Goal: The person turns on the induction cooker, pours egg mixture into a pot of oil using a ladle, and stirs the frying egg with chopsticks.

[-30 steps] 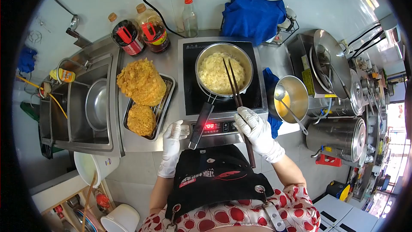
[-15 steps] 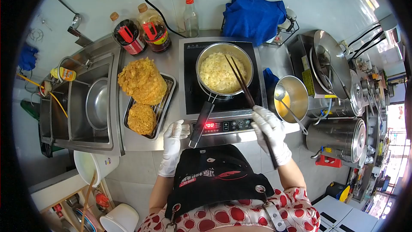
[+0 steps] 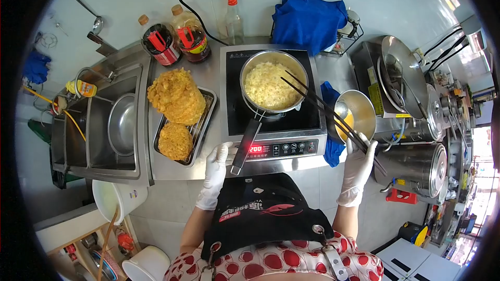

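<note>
My right hand [image 3: 359, 169], in a white glove, is closed around long dark chopsticks [image 3: 325, 108]. Their tips reach over a steel pot [image 3: 306, 80] of pale yellow, bubbling, crumbly-looking food [image 3: 270, 87]. Under the chopsticks, a ladle [image 3: 341, 109] rests in a steel bowl [image 3: 367, 112] with yellow liquid; whether my fingers also touch its handle, I cannot tell. My left hand [image 3: 214, 169], also gloved, is beside the pot's black handle [image 3: 247, 145], thumb and fingers apart and not wrapped around it.
The pot sits on an induction cooker [image 3: 234, 109] showing red digits. Golden fried food [image 3: 177, 96] lies on a rack tray [image 3: 210, 99] at left, beside a sink [image 3: 94, 135]. Bottles [image 3: 192, 39] stand behind; a blue cloth [image 3: 333, 153] lies under the bowl. Woks [image 3: 398, 57] and a stockpot [image 3: 409, 166] are at right.
My right hand has moved right, from the cooker's front corner to the bowl's near edge, with the chopsticks now slanting across the bowl. My left hand stays near the pot handle.
</note>
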A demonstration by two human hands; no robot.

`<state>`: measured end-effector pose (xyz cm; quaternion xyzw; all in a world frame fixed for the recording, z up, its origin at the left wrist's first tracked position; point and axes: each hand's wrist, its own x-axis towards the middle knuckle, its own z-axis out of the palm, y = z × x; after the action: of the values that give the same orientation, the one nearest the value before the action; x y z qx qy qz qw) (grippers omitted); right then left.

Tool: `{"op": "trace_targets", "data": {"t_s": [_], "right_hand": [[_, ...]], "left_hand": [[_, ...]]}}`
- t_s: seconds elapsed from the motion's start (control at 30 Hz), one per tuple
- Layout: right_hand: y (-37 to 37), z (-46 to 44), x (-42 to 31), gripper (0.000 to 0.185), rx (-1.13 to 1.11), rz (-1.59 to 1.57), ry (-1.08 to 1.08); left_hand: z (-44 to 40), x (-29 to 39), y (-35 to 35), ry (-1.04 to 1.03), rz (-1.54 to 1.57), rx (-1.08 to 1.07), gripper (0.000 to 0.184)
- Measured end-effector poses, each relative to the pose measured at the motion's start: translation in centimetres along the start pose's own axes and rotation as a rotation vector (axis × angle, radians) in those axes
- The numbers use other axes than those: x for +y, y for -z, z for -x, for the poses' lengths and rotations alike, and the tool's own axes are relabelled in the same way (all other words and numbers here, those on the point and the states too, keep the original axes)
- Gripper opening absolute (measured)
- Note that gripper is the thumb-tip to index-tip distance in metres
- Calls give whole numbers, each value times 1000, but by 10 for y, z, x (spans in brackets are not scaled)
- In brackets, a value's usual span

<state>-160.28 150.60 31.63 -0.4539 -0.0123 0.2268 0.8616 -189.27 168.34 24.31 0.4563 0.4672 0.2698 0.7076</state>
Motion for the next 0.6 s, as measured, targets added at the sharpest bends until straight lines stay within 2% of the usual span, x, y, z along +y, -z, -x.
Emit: {"op": "trace_targets", "data": {"t_s": [0.13, 0.2, 0.3, 0.6], "right_hand": [[21, -2, 13, 34, -24, 129, 45], [21, 1, 14, 29, -3, 132, 50], [19, 2, 14, 27, 12, 203, 87], [14, 11, 11, 26, 39, 239, 96]], "left_hand": [[3, 20, -15, 85, 145, -40, 35], [0, 29, -18, 163, 59, -257, 33], [-8, 27, -22, 209, -9, -367, 33], [-16, 33, -25, 368, 148, -442, 31]]}}
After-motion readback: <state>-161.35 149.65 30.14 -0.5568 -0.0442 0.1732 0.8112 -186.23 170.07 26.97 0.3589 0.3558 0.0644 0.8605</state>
